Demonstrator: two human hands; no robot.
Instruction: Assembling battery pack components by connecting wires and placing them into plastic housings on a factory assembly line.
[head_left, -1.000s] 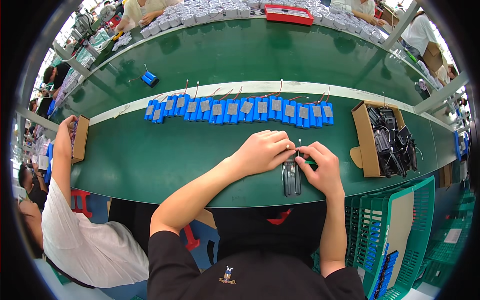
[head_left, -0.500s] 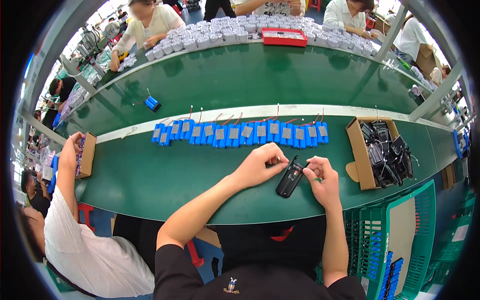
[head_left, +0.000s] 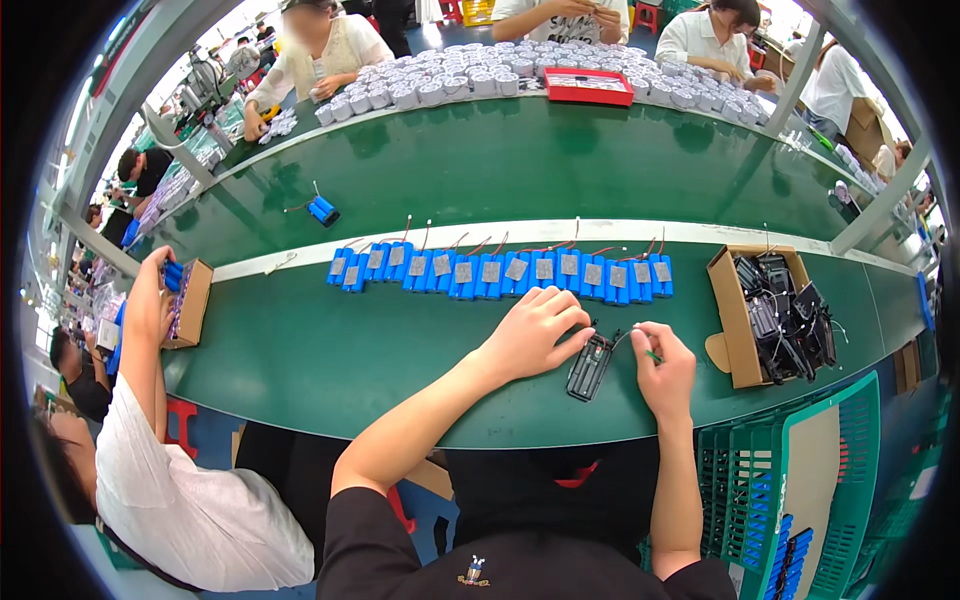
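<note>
A black plastic case (head_left: 589, 364) lies on the green table (head_left: 350, 360) near its front edge, between my two hands. My left hand (head_left: 535, 332) rests on the table with its fingertips touching the case's upper left end. My right hand (head_left: 664, 369) is closed around a thin wire with a green tip that leads toward the case. A row of several blue battery packs (head_left: 505, 273) with grey pads and red wires lies just beyond my hands.
A cardboard box (head_left: 733, 318) of black cases stands at the right. Green crates (head_left: 800, 500) sit below it. A person on my left reaches into a small cardboard box (head_left: 190, 302). One blue pack (head_left: 321, 209) lies alone farther back. Other people work at the far table.
My head has lifted, so more of the far table shows. The black case has turned from upright to slanted, and my right hand has moved away from it to the right, drawing the wire.
</note>
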